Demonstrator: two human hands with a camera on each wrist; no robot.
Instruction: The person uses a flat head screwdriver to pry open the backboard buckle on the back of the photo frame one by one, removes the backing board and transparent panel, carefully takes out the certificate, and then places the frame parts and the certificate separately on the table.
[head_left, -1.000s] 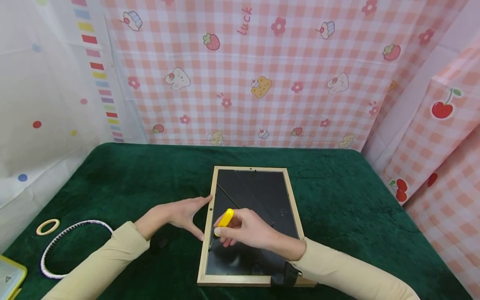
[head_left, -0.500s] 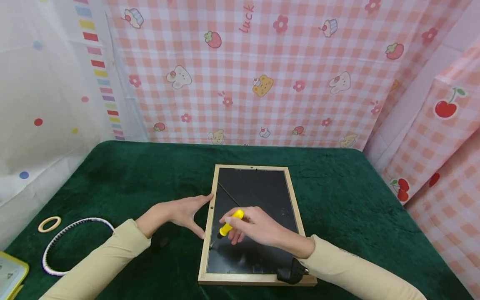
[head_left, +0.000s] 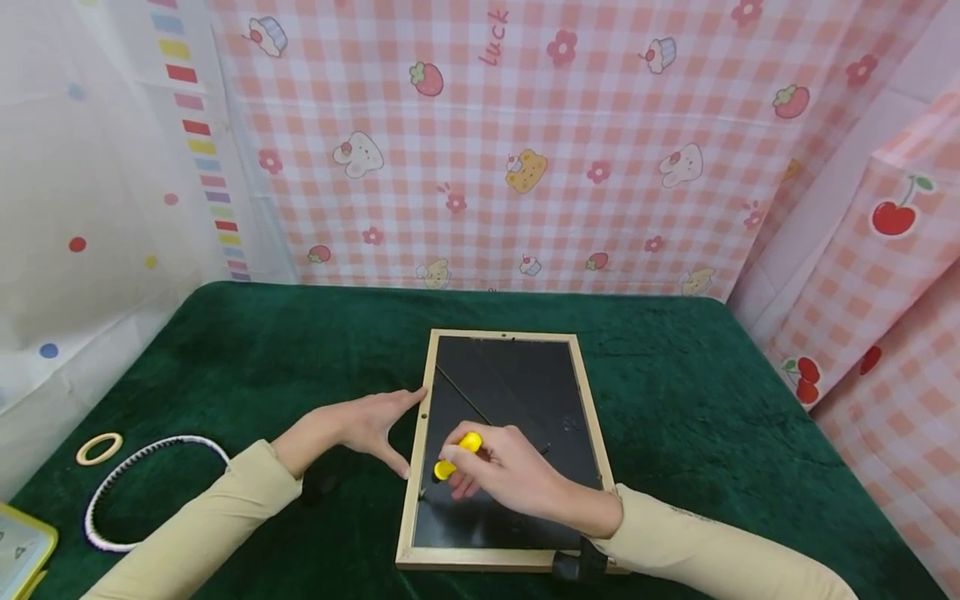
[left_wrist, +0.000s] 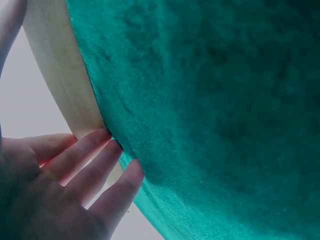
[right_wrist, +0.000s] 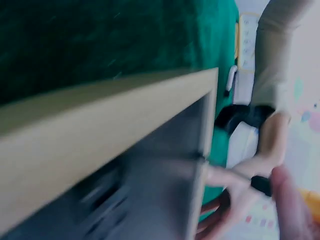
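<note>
In the head view, a wooden frame (head_left: 487, 560) with a black panel (head_left: 510, 375) lies on the green cloth. My right hand (head_left: 517, 479) holds a screwdriver (head_left: 471, 442) by its yellow handle, tilted down toward the frame's left side. A small fitting (head_left: 422, 493) sits there at the inner edge. The right wrist view, partly blurred, has the screwdriver's black collar (right_wrist: 261, 185) and thin shaft reaching that side. My left hand (head_left: 371, 423) rests against the frame's left edge, thumb and fingers spread. In the left wrist view, its fingers (left_wrist: 95, 170) touch the pale wooden side.
Left of the frame lie a pale wooden ring (head_left: 99, 448) and a white-and-purple hoop (head_left: 153, 442), partly under the left sleeve. A yellow-rimmed board (head_left: 52, 542) shows at the lower left corner. A thin line (head_left: 459, 390) crosses the panel diagonally. Checked cloth (head_left: 480, 125) hangs behind.
The right hand shifted right, then slightly down and back, and the screwdriver handle has changed its tilt in the fingers. The left hand and the frame stay in place.
</note>
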